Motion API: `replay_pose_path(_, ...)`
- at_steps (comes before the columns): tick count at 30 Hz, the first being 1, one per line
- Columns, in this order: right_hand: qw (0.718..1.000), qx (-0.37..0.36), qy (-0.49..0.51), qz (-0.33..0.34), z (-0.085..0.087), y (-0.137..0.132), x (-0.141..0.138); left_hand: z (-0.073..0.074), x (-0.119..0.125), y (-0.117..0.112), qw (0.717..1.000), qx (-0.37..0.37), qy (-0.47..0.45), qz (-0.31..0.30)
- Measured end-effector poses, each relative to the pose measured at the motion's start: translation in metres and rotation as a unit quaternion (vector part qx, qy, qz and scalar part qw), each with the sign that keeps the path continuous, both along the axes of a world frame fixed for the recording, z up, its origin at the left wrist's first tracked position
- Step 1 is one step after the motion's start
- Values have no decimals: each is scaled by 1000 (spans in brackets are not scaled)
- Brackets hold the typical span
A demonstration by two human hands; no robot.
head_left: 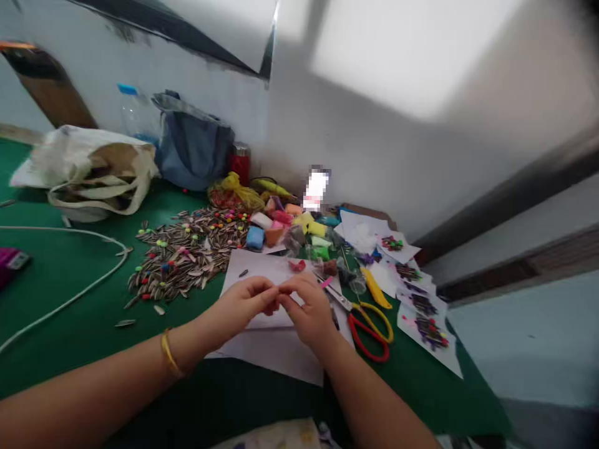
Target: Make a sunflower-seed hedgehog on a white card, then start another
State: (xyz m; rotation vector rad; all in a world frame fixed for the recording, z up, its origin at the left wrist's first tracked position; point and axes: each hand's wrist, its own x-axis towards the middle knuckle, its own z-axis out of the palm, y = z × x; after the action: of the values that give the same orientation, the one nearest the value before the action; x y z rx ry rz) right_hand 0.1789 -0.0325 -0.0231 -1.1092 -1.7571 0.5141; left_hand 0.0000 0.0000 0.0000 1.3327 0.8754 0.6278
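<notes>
My left hand (248, 304) and my right hand (306, 305) meet fingertip to fingertip above white paper sheets (281, 352). Both are pinched closed; whatever lies between the fingertips is too small or hidden to make out. A single striped sunflower seed (243, 273) rests on the paper just beyond my left hand. Right of my right hand lie scissors (369, 330) with red and yellow handles, blades pointing away under a small pink strip (326, 282). Past my fingers sit soft coloured clay lumps (255, 238), some in clear wrapping.
A wide pile of sunflower seeds (196, 249) with bright bits spreads at left. A yellow cutter (375, 288) lies beyond the scissors. Paper sheets with decorated seeds (428, 330) line the right edge. Bags (191, 146), a bottle (133, 115) and a lit phone (316, 188) stand behind; a white cable (70, 308) curves at left.
</notes>
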Motion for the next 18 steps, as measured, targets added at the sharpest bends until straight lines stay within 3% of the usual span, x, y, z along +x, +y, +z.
replay_pose_path(4,1000,-3,-1,10,1,0,-4,-13,0,2,999,27,4,18)
replay_pose_path(8,999,-7,-12,30,2,2,-5,-20,-4,6,993,108,38,-11)
replay_pose_path(11,999,-38,-6,-7,-2,7,1,-24,-17,17,977,190,92,2)
replay_pose_path(14,988,-119,50,-90,-11,15,13,-30,-33,35,919,340,191,58)
replay_pose_path(18,961,-262,70,-55,-21,22,25,-41,-43,49,844,456,279,-51)
